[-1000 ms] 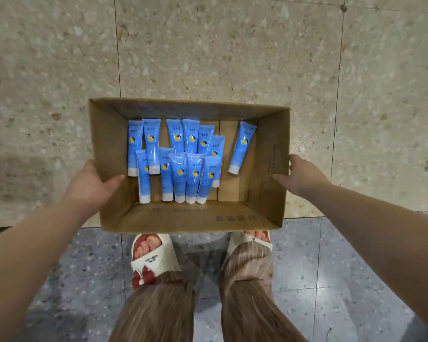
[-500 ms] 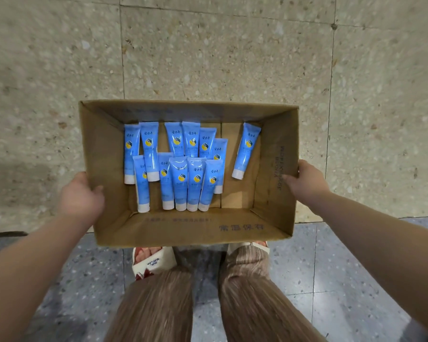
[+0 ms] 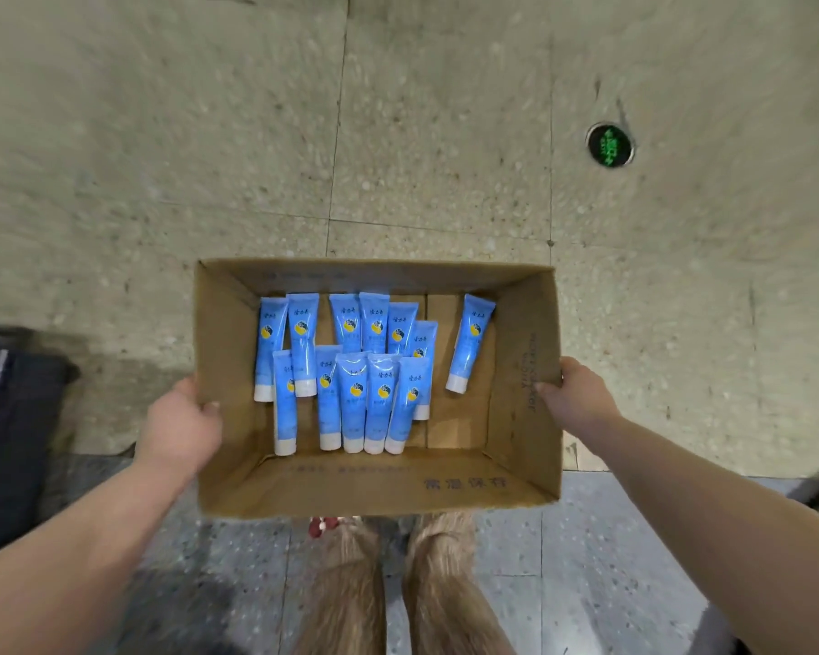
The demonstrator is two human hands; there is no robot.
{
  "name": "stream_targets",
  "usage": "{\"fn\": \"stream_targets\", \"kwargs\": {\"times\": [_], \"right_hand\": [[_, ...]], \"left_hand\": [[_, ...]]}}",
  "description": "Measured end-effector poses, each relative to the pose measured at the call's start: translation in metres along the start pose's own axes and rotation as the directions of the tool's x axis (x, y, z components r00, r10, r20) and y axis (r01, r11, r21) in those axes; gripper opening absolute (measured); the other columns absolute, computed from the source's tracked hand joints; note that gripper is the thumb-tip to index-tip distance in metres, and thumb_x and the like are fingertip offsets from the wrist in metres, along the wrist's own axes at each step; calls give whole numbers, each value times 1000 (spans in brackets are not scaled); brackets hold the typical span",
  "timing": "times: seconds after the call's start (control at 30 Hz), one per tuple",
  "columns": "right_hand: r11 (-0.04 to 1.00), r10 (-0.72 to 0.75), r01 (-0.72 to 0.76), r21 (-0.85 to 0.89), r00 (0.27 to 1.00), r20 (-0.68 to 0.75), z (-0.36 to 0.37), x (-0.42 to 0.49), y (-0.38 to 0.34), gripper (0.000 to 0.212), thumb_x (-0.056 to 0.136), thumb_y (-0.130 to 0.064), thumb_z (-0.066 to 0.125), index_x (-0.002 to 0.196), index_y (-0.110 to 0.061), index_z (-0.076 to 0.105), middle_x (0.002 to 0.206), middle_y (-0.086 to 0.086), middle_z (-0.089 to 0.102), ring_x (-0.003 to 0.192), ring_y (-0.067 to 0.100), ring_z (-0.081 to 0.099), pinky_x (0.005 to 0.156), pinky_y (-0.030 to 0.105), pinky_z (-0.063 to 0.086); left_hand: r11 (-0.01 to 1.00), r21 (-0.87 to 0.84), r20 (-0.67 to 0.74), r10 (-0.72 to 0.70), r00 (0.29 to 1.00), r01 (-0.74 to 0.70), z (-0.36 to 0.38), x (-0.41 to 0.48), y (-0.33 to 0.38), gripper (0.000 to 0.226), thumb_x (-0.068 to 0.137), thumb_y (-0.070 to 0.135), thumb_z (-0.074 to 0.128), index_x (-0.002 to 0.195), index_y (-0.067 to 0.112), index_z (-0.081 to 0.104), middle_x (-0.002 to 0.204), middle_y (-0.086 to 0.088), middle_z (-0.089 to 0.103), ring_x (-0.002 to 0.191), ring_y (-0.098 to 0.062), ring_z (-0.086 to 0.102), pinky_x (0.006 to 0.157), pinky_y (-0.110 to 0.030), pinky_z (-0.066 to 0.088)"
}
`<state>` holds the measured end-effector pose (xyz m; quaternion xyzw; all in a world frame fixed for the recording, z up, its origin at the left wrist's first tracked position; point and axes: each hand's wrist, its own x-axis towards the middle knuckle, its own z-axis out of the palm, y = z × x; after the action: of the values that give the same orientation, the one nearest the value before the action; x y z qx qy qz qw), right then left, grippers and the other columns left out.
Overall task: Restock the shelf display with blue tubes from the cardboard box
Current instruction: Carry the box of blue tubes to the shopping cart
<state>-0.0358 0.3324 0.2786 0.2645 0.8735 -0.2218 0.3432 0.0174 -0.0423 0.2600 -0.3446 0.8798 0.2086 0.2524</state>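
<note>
An open cardboard box (image 3: 521, 394) hangs in front of me above the floor. Several blue tubes (image 3: 351, 371) with white caps lie flat on its bottom, packed toward the left; one tube (image 3: 469, 342) lies apart on the right. My left hand (image 3: 180, 427) grips the box's left wall, fingertips curled over the rim. My right hand (image 3: 578, 399) grips the right wall, thumb inside. No shelf display is in view.
Beige speckled floor tiles (image 3: 445, 134) spread ahead, grey tiles (image 3: 611, 560) under me. A round green floor marker (image 3: 609, 145) sits at the upper right. A dark object (image 3: 10, 427) stands at the left edge. My legs (image 3: 398, 593) show below the box.
The box has risen and now hides my feet. The view has tipped forward, bringing the green marker and the dark object at left into sight. Both hands keep their hold.
</note>
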Motion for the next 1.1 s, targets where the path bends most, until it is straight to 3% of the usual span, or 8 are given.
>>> {"fn": "stream_targets", "kwargs": {"times": [0.17,0.4,0.57,0.67,0.73,0.83,0.97,1.1], "right_hand": [[998,-61,61,-18,998,-33,-69,-81,-36,30,92,-15,50,122,-10,53,114,14,63,99,33,60,88,45,52],[985,-167,162,-59,983,-78,-135,-165,-81,27,89,-13,50,114,-6,56,107,17,63,94,36,63,82,48,56],[955,-280,265,-135,954,-104,-160,-196,-107,27,89,-13,50,114,-5,56,107,16,63,96,35,62,82,45,56],[932,-345,330,-150,934,-94,-175,-208,-121,25,91,-12,49,113,-5,57,107,16,64,96,34,62,83,43,55],[910,-396,382,-164,916,-65,-183,-213,-129,25,90,-11,49,113,-4,57,108,17,64,96,34,62,83,43,55],[844,-491,474,-252,871,-4,-196,-219,-138,30,89,-13,51,117,-3,55,114,18,62,102,36,60,87,44,54],[730,-600,582,-359,797,71,-207,-233,-153,35,88,-13,52,120,-1,55,119,19,62,109,35,60,92,42,52],[608,-689,687,-397,706,164,-203,-257,-166,34,83,-14,58,115,-1,58,110,18,65,101,34,64,85,46,56]], "left_hand": [[999,-38,-25,-22,999,21,-90,-65,6,25,90,7,51,109,-9,54,112,-35,58,106,-46,55,77,-38,40],[997,-81,-89,1,996,-8,-181,-127,0,27,89,11,49,112,1,59,113,-26,62,106,-40,58,75,-33,42],[992,-124,-159,-23,987,3,-218,-159,-17,24,88,12,48,105,1,61,105,-22,65,96,-36,61,73,-33,47],[982,-189,-237,-59,970,14,-230,-185,-26,18,88,13,49,96,2,61,90,-15,62,81,-30,57,65,-31,43],[967,-253,-285,-99,953,25,-231,-205,-32,15,87,12,50,93,5,61,87,-14,62,77,-28,55,64,-30,41],[951,-284,-348,-218,912,119,-227,-240,-41,20,86,17,52,98,5,62,100,-18,66,89,-33,60,70,-32,44],[886,-403,-347,-381,857,230,-213,-302,-49,24,83,22,53,99,6,61,94,-14,63,84,-31,58,70,-34,46],[819,-497,-388,-504,772,285,-190,-371,-65,24,83,20,55,105,11,60,96,-12,64,91,-32,60,72,-33,46]]}}
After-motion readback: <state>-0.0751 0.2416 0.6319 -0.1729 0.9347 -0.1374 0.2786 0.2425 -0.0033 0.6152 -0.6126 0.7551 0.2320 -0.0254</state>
